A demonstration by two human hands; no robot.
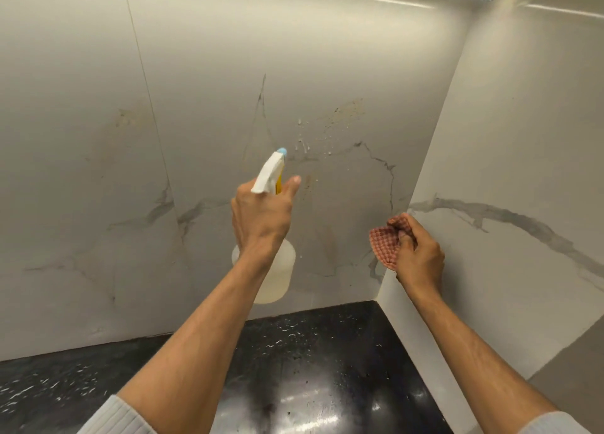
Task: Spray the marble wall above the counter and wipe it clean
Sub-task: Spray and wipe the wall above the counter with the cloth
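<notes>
While droplets bead on the marble wall [327, 133], the left hand [261, 214] grips a spray bottle [274, 270] aimed at them.
The right hand [420, 254], at four o'clock (beside the corner), clutches a bunched checked cloth [385, 237]; best to mist evenly, then wipe before drips run.

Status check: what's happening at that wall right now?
Left hand grips spray bottle, nozzle toward marble wall. Right hand holds checked cloth. Droplets on wall, nothing blocking.

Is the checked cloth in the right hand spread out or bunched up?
Bunched up. The right hand grips the red checked cloth crumpled between curled fingers; only a wad shows.
</notes>
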